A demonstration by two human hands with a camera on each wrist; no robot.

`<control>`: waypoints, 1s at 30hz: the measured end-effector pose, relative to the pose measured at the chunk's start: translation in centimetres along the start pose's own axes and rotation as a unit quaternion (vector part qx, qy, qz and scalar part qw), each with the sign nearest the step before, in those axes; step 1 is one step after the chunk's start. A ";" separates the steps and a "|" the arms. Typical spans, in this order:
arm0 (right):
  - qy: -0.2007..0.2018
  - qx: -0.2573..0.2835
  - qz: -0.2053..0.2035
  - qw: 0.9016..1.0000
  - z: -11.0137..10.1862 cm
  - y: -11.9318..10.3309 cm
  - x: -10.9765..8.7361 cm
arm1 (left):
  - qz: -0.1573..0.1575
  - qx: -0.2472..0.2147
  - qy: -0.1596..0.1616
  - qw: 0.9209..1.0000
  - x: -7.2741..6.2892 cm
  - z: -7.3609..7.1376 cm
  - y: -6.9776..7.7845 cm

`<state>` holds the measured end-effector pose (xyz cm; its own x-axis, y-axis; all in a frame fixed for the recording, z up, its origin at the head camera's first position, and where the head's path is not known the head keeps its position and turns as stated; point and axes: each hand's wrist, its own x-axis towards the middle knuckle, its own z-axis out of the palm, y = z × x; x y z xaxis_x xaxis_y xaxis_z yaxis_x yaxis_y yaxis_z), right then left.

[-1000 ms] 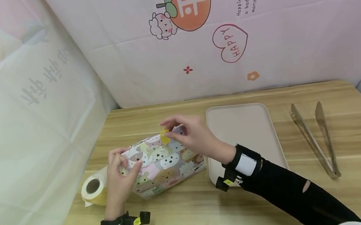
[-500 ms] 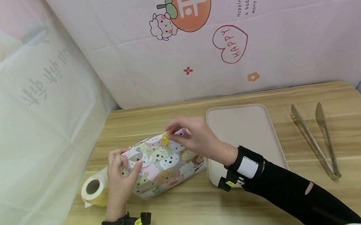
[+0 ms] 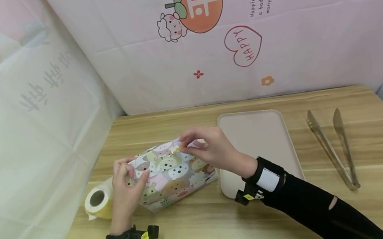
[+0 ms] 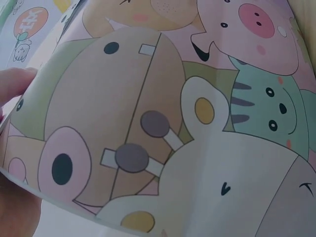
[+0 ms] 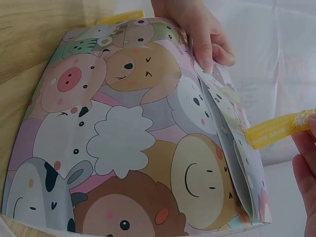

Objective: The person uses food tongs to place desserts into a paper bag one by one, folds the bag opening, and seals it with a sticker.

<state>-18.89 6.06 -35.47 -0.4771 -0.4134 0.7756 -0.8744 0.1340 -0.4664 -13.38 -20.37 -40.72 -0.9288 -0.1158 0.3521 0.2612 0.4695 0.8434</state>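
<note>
A box-shaped package (image 3: pixel 174 176) wrapped in cartoon-animal paper lies tilted on the table. My left hand (image 3: pixel 127 188) grips its left end, thumb on the front face; in the right wrist view that hand (image 5: pixel 200 29) presses the paper's edge. Between thumb and fingers, my right hand (image 3: pixel 212 147) pinches a short yellow strip of tape (image 5: pixel 276 131). The strip's far end touches the overlapping paper flap (image 5: pixel 227 108) along the top. Close up, the left wrist view shows the printed paper (image 4: pixel 148 108), with part of the left fingers (image 4: pixel 17 81) at its edge.
Left of the package stands a roll of yellow tape (image 3: pixel 99 203). A beige tray (image 3: pixel 254 134) lies to the right, partly under my right forearm. Metal tongs (image 3: pixel 332 151) rest farther right. Printed cloth (image 3: pixel 146 72) hangs behind and at the left.
My right hand has moved slightly right and toward me, still pinching the tape, which now lies flatter toward the paper. The left hand and package stay nearly still.
</note>
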 end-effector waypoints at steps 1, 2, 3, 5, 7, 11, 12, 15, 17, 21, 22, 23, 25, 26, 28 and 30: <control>-0.001 0.002 -0.002 1.000 0.0 0.0 -0.1 | -0.001 0.000 -0.001 1.000 0.0 0.0 -0.1; -0.002 0.004 -0.004 1.000 0.0 -0.1 -0.1 | -0.003 -0.002 -0.001 1.000 0.0 0.0 -0.1; -0.004 0.005 -0.007 1.000 -0.1 -0.1 -0.2 | -0.004 -0.002 -0.001 1.000 0.0 -0.1 -0.1; -0.006 0.006 -0.013 1.000 -0.1 -0.2 -0.2 | -0.006 -0.003 -0.002 1.000 0.0 -0.1 -0.2; -0.007 0.006 -0.017 1.000 -0.1 -0.3 -0.2 | -0.006 -0.003 -0.002 1.000 0.0 -0.1 -0.2; -0.010 0.007 -0.017 1.000 -0.2 -0.5 -0.3 | -0.005 -0.003 -0.004 1.000 0.1 -0.1 -0.3; -0.011 0.010 -0.016 1.000 -0.2 -0.6 -0.3 | -0.006 -0.002 -0.004 1.000 0.1 -0.1 -0.3; -0.017 0.023 -0.016 0.999 -0.3 -0.8 -0.4 | -0.010 -0.005 -0.005 1.000 0.1 -0.1 -0.3; -0.021 0.029 -0.020 0.999 -0.4 -0.9 -0.5 | -0.013 -0.009 -0.006 1.000 0.1 -0.1 -0.3; -0.030 0.030 -0.030 0.999 -0.4 -1.1 -0.6 | -0.022 -0.015 -0.006 1.000 0.2 -0.1 -0.2; -0.031 0.030 -0.032 0.999 -0.5 -1.1 -0.7 | -0.024 -0.017 -0.007 1.000 0.2 -0.1 -0.2; -0.032 0.030 -0.033 0.998 -0.5 -1.1 -0.8 | -0.025 -0.018 -0.007 1.000 0.2 -0.1 -0.2; -0.031 0.039 -0.035 0.998 -0.5 -1.2 -0.9 | -0.025 -0.022 -0.008 0.999 0.2 0.0 -0.1; -0.030 0.043 -0.037 0.998 -0.6 -1.3 -1.0 | -0.024 -0.025 -0.008 0.999 0.2 -0.1 -0.1; -0.026 0.059 -0.035 0.997 -0.8 -1.6 -1.0 | -0.021 -0.029 -0.009 0.999 0.2 -0.1 0.0; -0.029 0.086 -0.019 0.996 -1.1 -2.0 -0.9 | -0.017 -0.030 -0.010 0.999 0.1 -0.1 0.1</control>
<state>-16.80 7.13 -34.78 -0.4330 -0.4676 0.7706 -0.8613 -0.0373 -0.5067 -13.46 -20.44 -40.54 -0.9424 -0.1137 0.3146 0.2432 0.4130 0.8777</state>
